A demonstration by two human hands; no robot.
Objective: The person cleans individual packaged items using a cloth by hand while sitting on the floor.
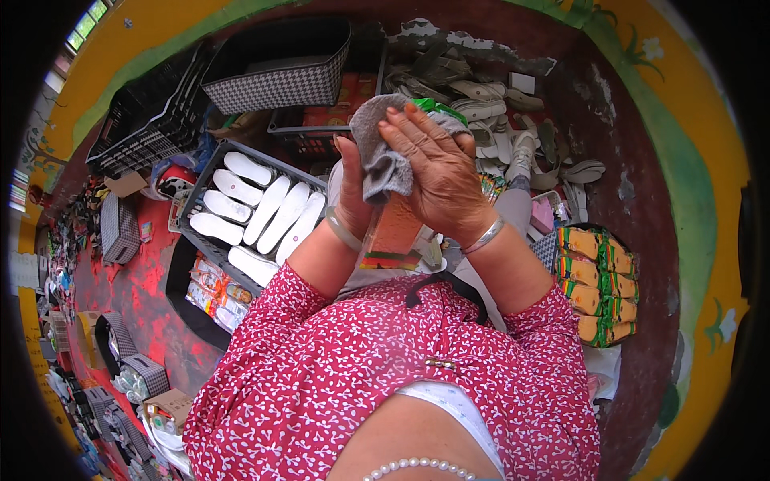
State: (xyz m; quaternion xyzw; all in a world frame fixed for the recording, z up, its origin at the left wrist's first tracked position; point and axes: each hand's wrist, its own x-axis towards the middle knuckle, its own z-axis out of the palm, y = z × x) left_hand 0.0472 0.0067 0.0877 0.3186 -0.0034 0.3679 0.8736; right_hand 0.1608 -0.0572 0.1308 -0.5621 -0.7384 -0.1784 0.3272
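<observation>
My two hands are raised in front of my chest with a crumpled grey cloth [377,136] pressed between them. My right hand [437,160] lies over it from the right, its fingers stretched along the fabric. From the left, my left hand [351,188] backs it, thumb up, its other fingers mostly hidden. A strip of bright green wrapping [439,110] shows beyond my right fingers. Just below my hands is a clear package with orange-brown contents [397,232]; whether a hand holds it I cannot tell.
A dark crate of white insoles [273,216] stands left of my hands. Beyond are a checked basket [281,84] and a black crate [152,112]. Grey and white shoes [481,100] are heaped at the far right. A basket of green-and-orange packets [597,284] sits at my right.
</observation>
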